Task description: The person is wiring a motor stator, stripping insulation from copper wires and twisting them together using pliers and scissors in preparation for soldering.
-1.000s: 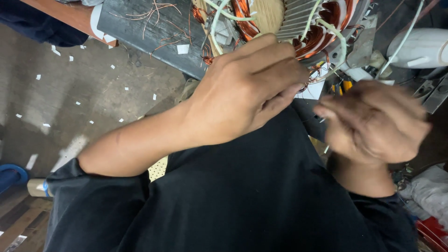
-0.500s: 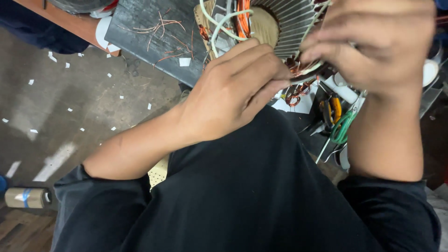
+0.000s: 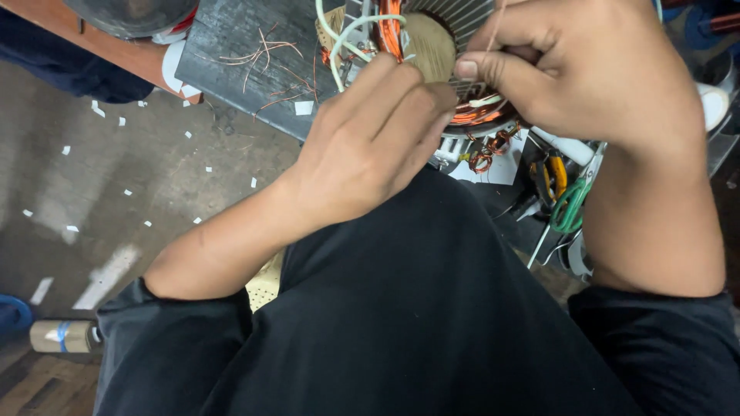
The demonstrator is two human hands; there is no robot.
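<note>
Single head-worn view, looking steeply down, close over hands, lap and floor

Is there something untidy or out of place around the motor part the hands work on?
Yes. Small white paper scraps litter the floor, and loose copper wire offcuts lie scattered on the dark board beside the stator.

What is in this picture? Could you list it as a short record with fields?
Setting: a person seated at a dark workbench, seen from above
Main thing: a round motor core with copper windings and pale wires
Left hand: rests against the core's lower edge
Right hand: fingers pinched on a thin thread or wire at the windings
On the bench: loose copper wire scraps
Beside the knee: green-handled tool
Floor: scattered white paper bits, tape roll
</note>
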